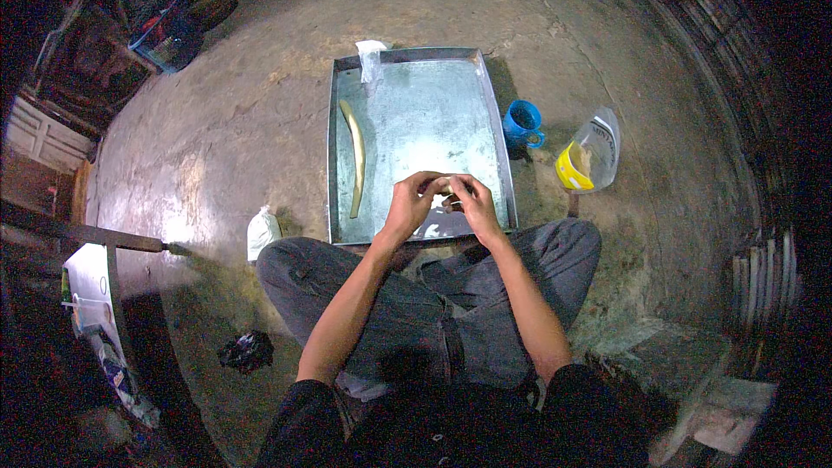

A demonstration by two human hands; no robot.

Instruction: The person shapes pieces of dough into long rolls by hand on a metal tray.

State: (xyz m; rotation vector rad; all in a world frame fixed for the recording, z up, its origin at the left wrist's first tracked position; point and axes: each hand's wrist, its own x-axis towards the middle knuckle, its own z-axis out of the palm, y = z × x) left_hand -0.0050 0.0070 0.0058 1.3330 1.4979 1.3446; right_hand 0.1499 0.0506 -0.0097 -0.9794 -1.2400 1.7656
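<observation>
My left hand [414,201] and my right hand [470,201] meet above the near part of a shallow metal tray [399,87], both closed around a small pale yellow piece [449,189] that is mostly hidden by my fingers. A long, slightly bent, pale yellow strip [354,156] lies along the tray's left side. A white plastic bag [371,54] hangs over the far left corner of the tray's rim.
A blue mug [522,124] and a yellow-and-clear plastic bag [579,165] sit right of the tray. A white sack [264,234] and a crumpled black bag [245,348] lie to my left. Farther off are dark buckets [167,39] and a wooden bar [130,238].
</observation>
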